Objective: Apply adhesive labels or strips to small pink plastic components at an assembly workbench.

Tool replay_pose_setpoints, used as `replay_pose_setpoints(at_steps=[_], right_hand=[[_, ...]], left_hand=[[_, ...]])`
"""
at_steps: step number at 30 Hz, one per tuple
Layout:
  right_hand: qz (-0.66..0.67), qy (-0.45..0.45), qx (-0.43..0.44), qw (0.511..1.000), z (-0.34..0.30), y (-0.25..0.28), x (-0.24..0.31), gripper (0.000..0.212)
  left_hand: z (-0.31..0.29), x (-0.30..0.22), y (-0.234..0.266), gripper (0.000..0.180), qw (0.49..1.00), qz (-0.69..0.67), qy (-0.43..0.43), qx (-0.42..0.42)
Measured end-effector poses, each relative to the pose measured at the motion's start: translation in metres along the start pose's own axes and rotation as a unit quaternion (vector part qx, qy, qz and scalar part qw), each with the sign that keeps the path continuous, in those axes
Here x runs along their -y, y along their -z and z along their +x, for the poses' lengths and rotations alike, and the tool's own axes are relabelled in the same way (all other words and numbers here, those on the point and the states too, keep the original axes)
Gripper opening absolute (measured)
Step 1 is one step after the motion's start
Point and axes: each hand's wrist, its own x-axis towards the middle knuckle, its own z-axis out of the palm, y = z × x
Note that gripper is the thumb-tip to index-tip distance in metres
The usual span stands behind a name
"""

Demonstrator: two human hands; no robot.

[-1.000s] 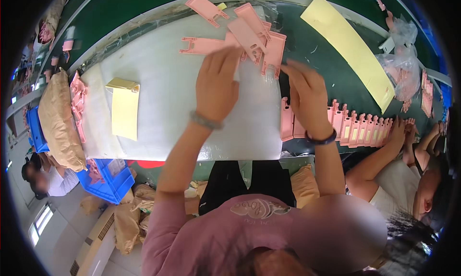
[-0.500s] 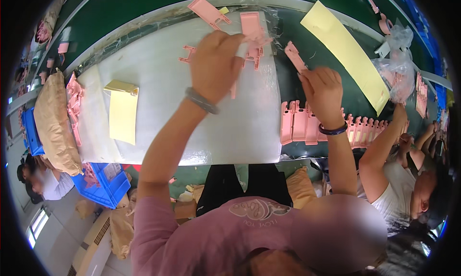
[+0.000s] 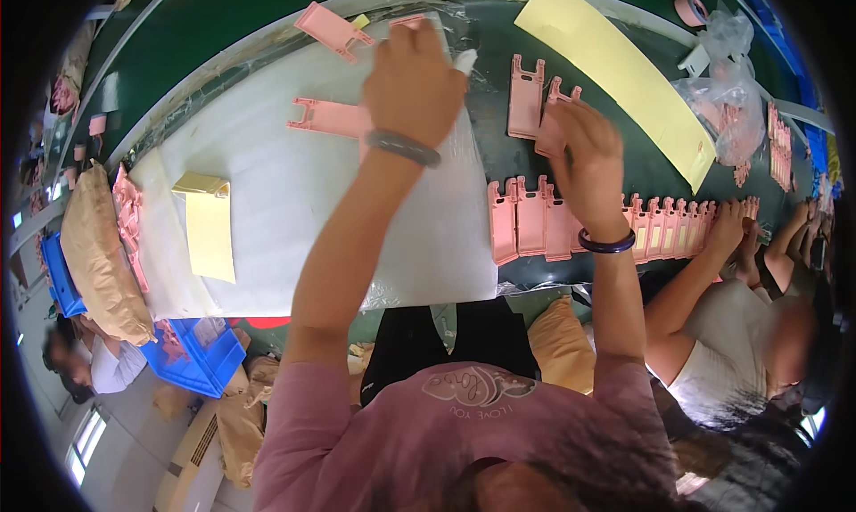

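Observation:
My left hand (image 3: 415, 89) reaches to the far edge of the white padded sheet (image 3: 419, 236). Its fingers lie over a pink plastic part (image 3: 407, 20), and the thumb, with a white cover, stands apart. Below it another pink flat part (image 3: 332, 118) lies partly hidden by the hand. My right hand (image 3: 588, 160) is closed on a pink flat frame-like part (image 3: 550, 136), its thumb low on the near side. Just left of that lies a similar pink part (image 3: 526, 98) on the green surface. Under the right wrist runs a row of pink parts (image 3: 532, 218).
A long yellow strip (image 3: 615, 80) lies beyond my right hand, with a clear plastic bag (image 3: 736, 111) farther right. A folded yellow paper (image 3: 209, 231) rests on the sheet's left. Blue bin (image 3: 201, 356) and brown paper bag (image 3: 102, 245) are left. A co-worker's arm (image 3: 687, 285) is close on the right.
My left hand has moved up and away from the middle parts, uncovering one. A pink part now lies on the green surface left of my right hand. The view has shifted slightly.

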Motion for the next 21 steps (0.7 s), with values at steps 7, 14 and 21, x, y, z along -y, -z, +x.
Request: replay_pose_setpoints(at_steps=[7, 14, 21], right_hand=[[-0.020, 0.011, 0.068, 0.997, -0.008, -0.021, -0.003, 0.041], [0.030, 0.006, 0.044, 0.999, -0.019, -0.009, -0.020, 0.036], [0.047, -0.007, 0.045, 0.998, -0.014, 0.004, -0.028, 0.032]], left_hand=[[0.013, 0.026, -0.006, 0.042, 0.995, 0.071, 0.018, 0.062], [0.004, 0.031, 0.021, 0.030, 0.990, -0.025, 0.031, 0.133], [-0.004, -0.012, 0.031, 0.035, 0.949, -0.194, -0.250, 0.006]])
